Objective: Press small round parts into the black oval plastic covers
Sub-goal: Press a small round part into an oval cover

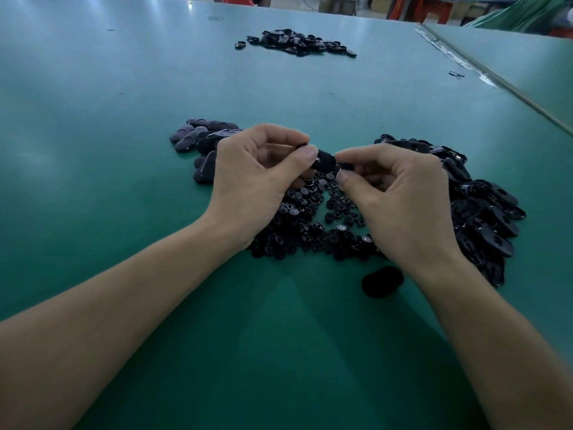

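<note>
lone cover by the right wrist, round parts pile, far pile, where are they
lone cover (383, 281): head view, middle of its top
round parts pile (310, 234): head view, heap's centre
far pile (297, 41): head view, heap's middle

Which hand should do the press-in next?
Right. The right hand pinches a small round part right beside the black oval cover that the left hand grips, so the left likely just steadies it.

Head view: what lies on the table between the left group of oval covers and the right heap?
A heap of small round parts lies there; the head view shows it.
</note>
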A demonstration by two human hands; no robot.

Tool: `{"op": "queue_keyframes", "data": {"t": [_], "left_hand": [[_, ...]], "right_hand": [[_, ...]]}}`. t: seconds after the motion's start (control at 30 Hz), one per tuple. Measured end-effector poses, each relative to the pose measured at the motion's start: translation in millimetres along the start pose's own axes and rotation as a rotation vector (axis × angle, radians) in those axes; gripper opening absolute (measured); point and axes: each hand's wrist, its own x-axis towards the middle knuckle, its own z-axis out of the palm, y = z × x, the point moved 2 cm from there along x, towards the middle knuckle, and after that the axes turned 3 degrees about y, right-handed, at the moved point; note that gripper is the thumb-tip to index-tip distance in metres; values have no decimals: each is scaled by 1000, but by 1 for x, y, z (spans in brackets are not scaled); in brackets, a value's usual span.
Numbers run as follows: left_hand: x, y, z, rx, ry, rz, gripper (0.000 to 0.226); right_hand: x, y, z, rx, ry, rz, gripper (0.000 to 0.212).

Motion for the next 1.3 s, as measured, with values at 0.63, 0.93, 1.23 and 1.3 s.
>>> {"op": "queue_keyframes", "data": {"t": [0.63, 0.93, 1.23, 1.3], "left_hand": [[-3, 0, 2, 65, -133, 54, 19], [-3, 2, 3, 75, -176, 101, 20], [-2, 2, 4, 136, -215, 137, 25], [-2, 2, 4, 149, -213, 144, 25]], "right_hand": [[1, 0, 0, 210, 13, 108, 13], [1, 3, 4, 227, 7, 130, 15], [-2, 6, 11, 232, 48, 144, 11], [-3, 6, 11, 228, 49, 142, 14]]}}
